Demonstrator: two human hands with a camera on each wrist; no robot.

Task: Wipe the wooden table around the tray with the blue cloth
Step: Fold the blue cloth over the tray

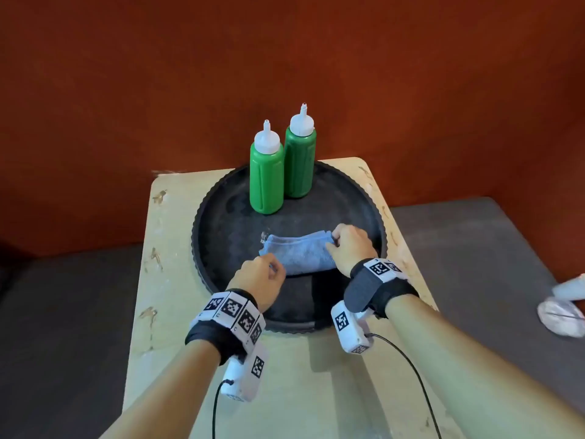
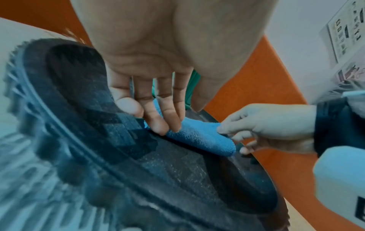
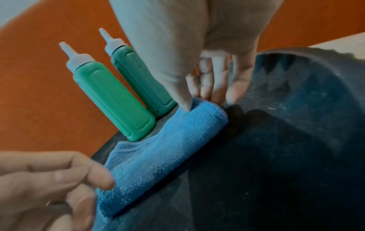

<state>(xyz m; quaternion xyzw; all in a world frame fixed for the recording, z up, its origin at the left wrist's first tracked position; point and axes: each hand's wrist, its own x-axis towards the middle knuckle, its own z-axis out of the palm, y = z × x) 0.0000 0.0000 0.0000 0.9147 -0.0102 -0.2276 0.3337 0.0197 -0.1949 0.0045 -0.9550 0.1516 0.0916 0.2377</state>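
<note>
The blue cloth (image 1: 299, 253) lies folded into a thick strip inside the round black tray (image 1: 202, 223), not on the wooden table (image 1: 164, 280). My right hand (image 1: 332, 242) pinches the cloth's right end; in the right wrist view the thumb presses on the fold and the fingers (image 3: 209, 87) sit behind the cloth (image 3: 158, 148). My left hand (image 1: 275, 269) is at the cloth's near left end. Its fingertips (image 2: 160, 126) touch the cloth (image 2: 201, 137) while the thumb stands apart from it.
Two green squeeze bottles (image 1: 266, 172) (image 1: 300, 160) with white nozzles stand side by side at the tray's far edge. The tray covers most of the small tabletop, leaving narrow bare strips on each side. A white object (image 1: 563, 308) lies on the grey floor to the right.
</note>
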